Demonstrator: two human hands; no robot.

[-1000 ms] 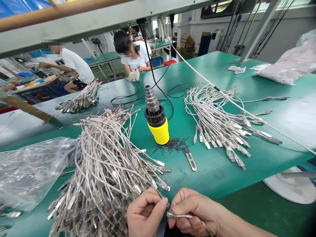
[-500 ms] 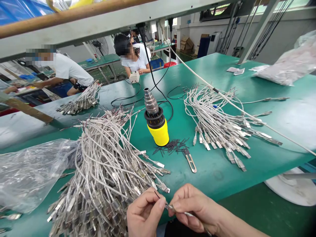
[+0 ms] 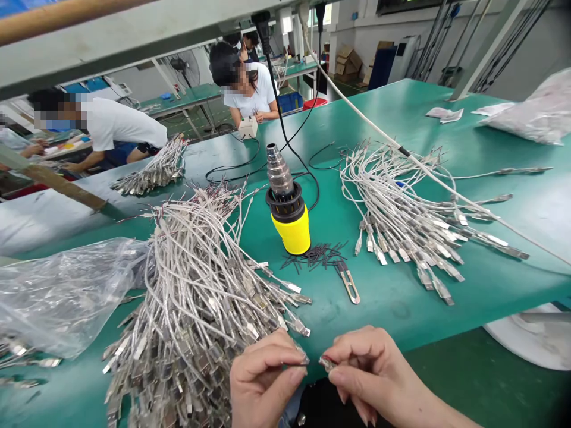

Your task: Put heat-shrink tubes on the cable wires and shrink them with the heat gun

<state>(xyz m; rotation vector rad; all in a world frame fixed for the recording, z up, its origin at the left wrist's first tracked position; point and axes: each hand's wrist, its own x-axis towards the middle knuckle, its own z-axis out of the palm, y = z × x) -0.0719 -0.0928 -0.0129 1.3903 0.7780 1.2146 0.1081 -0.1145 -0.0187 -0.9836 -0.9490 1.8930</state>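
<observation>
Between thumb and forefinger, my left hand (image 3: 267,380) pinches a thin black tube (image 3: 300,364); a small shiny clear bit shows at its fingertips. Close by on the right, my right hand (image 3: 370,374) is closed on the end of a USB cable (image 3: 328,362), whose braided, shiny tip points at the left hand. A short gap separates the two. The rest of the cable is hidden by the right hand. Past the hands lie thread snips (image 3: 349,284) and several loose black tubes (image 3: 314,255), beside a yellow heat gun (image 3: 289,229) standing nozzle up.
A large heap of USB cables (image 3: 196,285) lies left, a smaller bundle (image 3: 405,214) right. A clear plastic bag (image 3: 66,291) covers the left side of the green table (image 3: 388,321). A white cord (image 3: 366,119) slants across overhead. Two co-workers (image 3: 254,89) sit beyond.
My hands have drawn apart; the cable end and the black tube now have a gap between them. The view has shifted slightly, with table things appearing a little higher and further right.
</observation>
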